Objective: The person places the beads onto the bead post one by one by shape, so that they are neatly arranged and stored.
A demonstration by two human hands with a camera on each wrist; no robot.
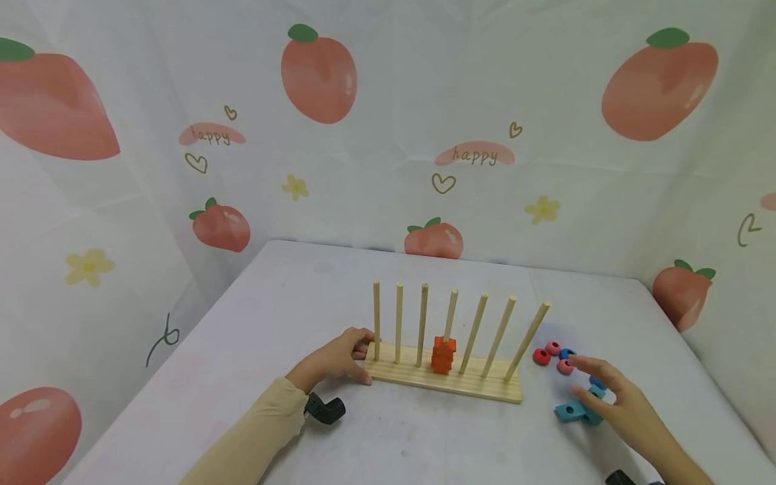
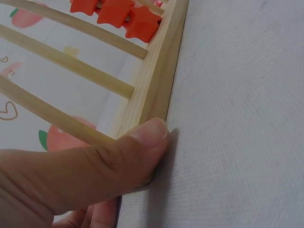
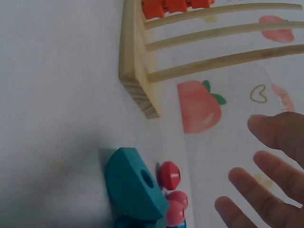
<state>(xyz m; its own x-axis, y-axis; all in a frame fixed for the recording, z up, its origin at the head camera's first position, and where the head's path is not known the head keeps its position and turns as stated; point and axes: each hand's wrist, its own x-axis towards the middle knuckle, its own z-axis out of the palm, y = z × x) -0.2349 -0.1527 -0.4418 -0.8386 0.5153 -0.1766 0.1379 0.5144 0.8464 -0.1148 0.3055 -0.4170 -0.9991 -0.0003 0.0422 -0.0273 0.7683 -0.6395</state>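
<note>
A wooden peg rack (image 1: 406, 372) with several upright rods stands on the table. Red-orange star-shaped beads (image 1: 443, 357) are stacked on its middle rod. My left hand (image 1: 336, 357) grips the left end of the base; in the left wrist view its thumb (image 2: 142, 137) presses the front edge. To the right of the rack, my right hand (image 1: 624, 404) hovers with fingers spread and holds nothing. Beside and partly beneath it lie teal half-round blocks (image 1: 568, 411) with holes, a red bead (image 1: 541, 357), pink beads (image 1: 566, 367) and blue pieces, some hidden by the hand.
The table (image 1: 242, 411) has a white cover. Behind it hangs a white cloth (image 1: 376, 182) printed with fruit, hearts and flowers. A black wrist fitting (image 1: 326, 409) sits below the left hand. The rack's tall rods (image 1: 529, 340) rise close to the loose pieces.
</note>
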